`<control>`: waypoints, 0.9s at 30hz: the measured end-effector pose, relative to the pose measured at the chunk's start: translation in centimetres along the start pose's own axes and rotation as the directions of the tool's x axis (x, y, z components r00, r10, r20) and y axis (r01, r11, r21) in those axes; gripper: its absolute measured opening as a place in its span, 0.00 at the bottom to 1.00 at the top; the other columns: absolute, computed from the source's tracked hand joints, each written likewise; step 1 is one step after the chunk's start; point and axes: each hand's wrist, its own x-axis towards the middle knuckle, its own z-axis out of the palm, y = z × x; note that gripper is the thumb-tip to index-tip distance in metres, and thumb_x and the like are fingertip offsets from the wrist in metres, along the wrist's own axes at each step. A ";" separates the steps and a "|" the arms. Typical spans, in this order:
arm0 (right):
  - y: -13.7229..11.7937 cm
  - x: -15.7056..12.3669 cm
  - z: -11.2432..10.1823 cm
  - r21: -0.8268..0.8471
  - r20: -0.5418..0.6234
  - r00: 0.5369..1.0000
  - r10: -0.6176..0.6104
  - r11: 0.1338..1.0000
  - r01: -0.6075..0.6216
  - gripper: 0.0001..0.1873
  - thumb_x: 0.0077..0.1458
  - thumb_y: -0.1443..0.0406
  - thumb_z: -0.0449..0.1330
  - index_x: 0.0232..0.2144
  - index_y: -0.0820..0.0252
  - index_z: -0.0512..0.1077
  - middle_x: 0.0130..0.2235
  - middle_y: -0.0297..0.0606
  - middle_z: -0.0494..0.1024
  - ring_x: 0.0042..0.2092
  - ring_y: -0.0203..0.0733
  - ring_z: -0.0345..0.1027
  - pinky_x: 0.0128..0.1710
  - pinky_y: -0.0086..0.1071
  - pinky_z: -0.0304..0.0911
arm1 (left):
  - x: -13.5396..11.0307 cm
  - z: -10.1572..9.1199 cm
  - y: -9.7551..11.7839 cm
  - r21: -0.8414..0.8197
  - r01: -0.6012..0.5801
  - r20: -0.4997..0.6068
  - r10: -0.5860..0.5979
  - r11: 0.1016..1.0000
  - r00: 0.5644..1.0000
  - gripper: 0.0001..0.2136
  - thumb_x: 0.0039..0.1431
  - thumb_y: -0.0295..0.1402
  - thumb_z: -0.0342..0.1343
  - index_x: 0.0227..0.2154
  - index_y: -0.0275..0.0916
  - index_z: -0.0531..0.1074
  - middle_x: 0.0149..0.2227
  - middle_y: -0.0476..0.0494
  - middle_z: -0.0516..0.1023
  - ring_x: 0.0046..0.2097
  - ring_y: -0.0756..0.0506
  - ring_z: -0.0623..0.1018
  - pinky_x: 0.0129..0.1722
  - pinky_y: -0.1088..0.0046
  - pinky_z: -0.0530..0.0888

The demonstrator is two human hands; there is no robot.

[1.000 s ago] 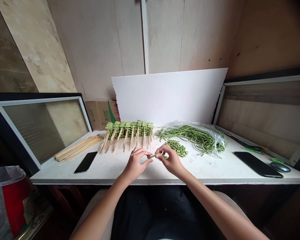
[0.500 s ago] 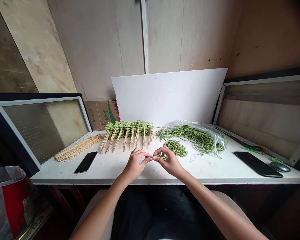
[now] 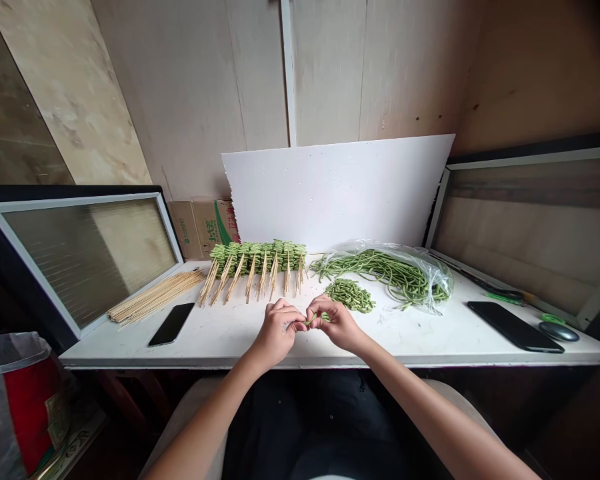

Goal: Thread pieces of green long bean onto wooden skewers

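Left hand (image 3: 278, 333) and right hand (image 3: 337, 325), close together just below the frame's centre, both pinch one bean (image 3: 309, 323). One phone (image 3: 171, 325) lies at left, another phone (image 3: 514, 327) at right. Farther back: cut beans (image 3: 351, 296) right of centre, loose sticks (image 3: 155, 296) at left, loaded skewers (image 3: 258, 259) left of centre, long beans (image 3: 380, 267) partly under a bag (image 3: 439, 279) at right, then a board (image 3: 337, 193).

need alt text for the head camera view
Left hand and right hand pinch a green bean over a white table. Behind lie skewered beans, cut beans and long beans partly in clear plastic; bare skewers lie left.
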 end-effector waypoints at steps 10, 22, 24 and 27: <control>-0.6 0.5 -1.2 0.185 -0.028 0.999 0.028 0.982 -0.022 0.17 0.55 0.49 0.72 0.35 0.55 0.84 0.34 0.41 0.80 0.38 0.46 0.71 0.39 0.38 0.66 | 0.6 -1.8 -2.9 -0.317 0.243 0.044 -0.242 0.917 0.969 0.12 0.68 0.39 0.58 0.35 0.37 0.82 0.34 0.39 0.84 0.39 0.42 0.81 0.46 0.63 0.75; 2.9 0.8 -4.1 -0.143 -0.154 0.974 0.167 0.971 -0.189 0.16 0.58 0.55 0.69 0.44 0.55 0.85 0.47 0.45 0.85 0.48 0.53 0.79 0.43 0.41 0.71 | 0.9 -1.7 -3.4 -0.617 0.379 0.131 -0.384 0.690 0.914 0.26 0.57 0.54 0.68 0.43 0.31 0.81 0.40 0.32 0.86 0.40 0.41 0.84 0.46 0.61 0.81; 3.2 0.8 -4.2 -0.180 -0.178 0.970 0.163 0.964 -0.196 0.14 0.56 0.56 0.70 0.42 0.55 0.85 0.46 0.45 0.86 0.47 0.54 0.79 0.42 0.41 0.71 | 0.8 -1.7 -3.7 -0.607 0.385 0.134 -0.388 0.695 0.912 0.27 0.57 0.54 0.68 0.43 0.32 0.81 0.40 0.32 0.86 0.39 0.41 0.84 0.46 0.62 0.80; 3.5 0.7 -4.6 -0.268 -0.167 0.971 0.172 0.940 -0.213 0.11 0.58 0.57 0.69 0.40 0.55 0.85 0.44 0.45 0.86 0.45 0.53 0.80 0.43 0.42 0.71 | 0.8 -1.6 -4.0 -0.584 0.396 0.140 -0.392 0.708 0.909 0.26 0.58 0.54 0.67 0.43 0.32 0.81 0.42 0.31 0.86 0.39 0.40 0.85 0.44 0.63 0.80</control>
